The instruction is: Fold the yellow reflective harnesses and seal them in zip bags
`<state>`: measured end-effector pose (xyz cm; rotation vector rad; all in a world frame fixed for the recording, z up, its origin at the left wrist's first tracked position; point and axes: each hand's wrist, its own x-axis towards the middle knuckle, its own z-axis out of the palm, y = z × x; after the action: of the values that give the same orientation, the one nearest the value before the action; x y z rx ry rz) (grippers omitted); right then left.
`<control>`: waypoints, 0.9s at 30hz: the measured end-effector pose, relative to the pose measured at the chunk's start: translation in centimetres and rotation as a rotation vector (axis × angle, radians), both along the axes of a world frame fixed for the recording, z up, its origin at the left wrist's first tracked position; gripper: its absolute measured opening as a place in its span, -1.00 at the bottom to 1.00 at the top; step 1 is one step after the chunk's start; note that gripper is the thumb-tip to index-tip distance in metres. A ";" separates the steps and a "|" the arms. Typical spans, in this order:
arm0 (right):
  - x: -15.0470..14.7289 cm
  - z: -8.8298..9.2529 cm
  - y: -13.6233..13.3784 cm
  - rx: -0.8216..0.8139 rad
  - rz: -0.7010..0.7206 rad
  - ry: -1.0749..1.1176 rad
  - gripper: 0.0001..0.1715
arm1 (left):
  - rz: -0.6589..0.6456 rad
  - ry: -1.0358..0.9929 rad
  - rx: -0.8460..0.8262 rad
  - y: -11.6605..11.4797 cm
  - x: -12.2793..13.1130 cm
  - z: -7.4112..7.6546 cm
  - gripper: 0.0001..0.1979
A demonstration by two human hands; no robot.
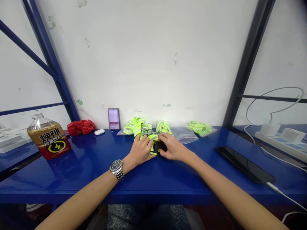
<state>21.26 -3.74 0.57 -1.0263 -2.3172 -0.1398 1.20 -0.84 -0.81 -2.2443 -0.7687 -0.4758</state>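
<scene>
My left hand [141, 149], with a metal watch [117, 167] on its wrist, is closed on a neon-yellow reflective strap [153, 137] at the middle of the blue table. My right hand [173, 147] curls its thumb and fingers around a black buckle [156, 147] on that strap. Some of the strap and buckle is hidden behind my fingers. Just beyond my hands, a loose length of yellow strap [137, 125] lies beside a folded yellow bundle [163, 127].
A clear plastic bag [185, 135] and another yellow bundle [199, 127] lie along the wall. Leftward are a drink bottle [49, 137], a red plastic bag [81, 127], a white case [99, 132] and an upright phone [113, 118]. A black phone [244, 163] and power strip [285, 140] are rightward.
</scene>
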 end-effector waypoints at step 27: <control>1.0 -0.6 0.8 0.007 0.030 0.021 -0.62 | 0.044 -0.038 -0.019 0.5 -0.5 0.2 -0.62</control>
<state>22.22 -2.94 -0.02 -0.9847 -2.3104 -0.1253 0.67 -0.30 -0.61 -2.2367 -0.8443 -0.4930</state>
